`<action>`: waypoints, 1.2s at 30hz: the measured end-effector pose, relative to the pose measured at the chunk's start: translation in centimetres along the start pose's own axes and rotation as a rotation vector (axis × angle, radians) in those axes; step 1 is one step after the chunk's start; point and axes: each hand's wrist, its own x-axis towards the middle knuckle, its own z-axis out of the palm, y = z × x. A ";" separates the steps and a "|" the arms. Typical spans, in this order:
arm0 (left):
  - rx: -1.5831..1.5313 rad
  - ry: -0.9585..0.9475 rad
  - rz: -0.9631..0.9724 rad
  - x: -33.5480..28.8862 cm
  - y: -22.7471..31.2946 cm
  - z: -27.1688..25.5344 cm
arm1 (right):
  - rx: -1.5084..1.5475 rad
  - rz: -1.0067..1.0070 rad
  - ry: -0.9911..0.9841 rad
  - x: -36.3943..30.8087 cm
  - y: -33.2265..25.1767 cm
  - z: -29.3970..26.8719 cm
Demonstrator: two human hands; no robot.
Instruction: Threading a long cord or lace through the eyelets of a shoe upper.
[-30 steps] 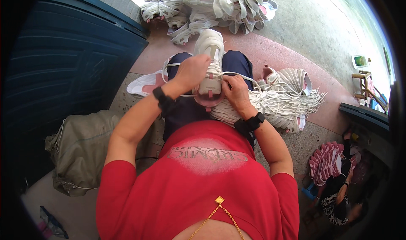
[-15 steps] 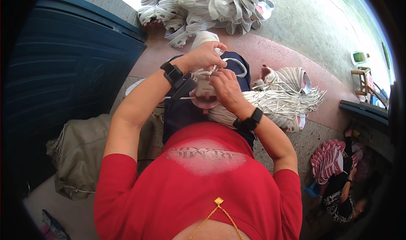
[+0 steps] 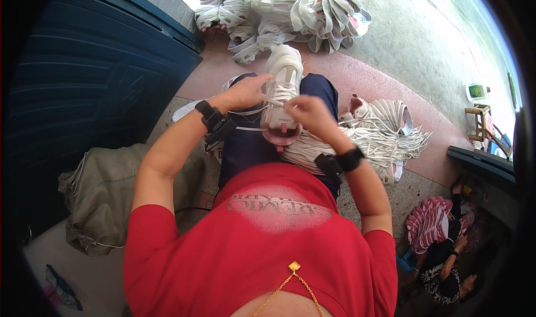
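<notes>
A white shoe upper (image 3: 285, 62) with a pink-lined heel opening lies between my knees, toe pointing away from me. White shoelace (image 3: 285, 91) is laced across its front. At the left side of the upper, my left hand (image 3: 245, 93) is closed on a lace end, with its index finger and thumb toward the tongue. My right hand (image 3: 314, 116), a little blurred, pinches lace at the right of the tongue. A short stretch of lace runs between the two hands. The fingertips of both hands are partly hidden.
White shoe uppers (image 3: 268, 4) are heaped ahead. More uppers (image 3: 379, 113) with a bundle of loose laces (image 3: 385, 141) lie at my right. A dark blue door (image 3: 84, 88) and a grey-green sack (image 3: 111, 199) stand left. Another person (image 3: 446, 275) sits lower right beside pink uppers (image 3: 429, 225).
My hands have moved apart, the left to the left and the right to the right and nearer me. The upper's toe and lacing, covered before, now show.
</notes>
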 end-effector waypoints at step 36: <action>-1.403 0.533 -0.251 -5.0 -2.3 -16.8 | 0.382 0.036 0.288 -2.0 3.3 -13.7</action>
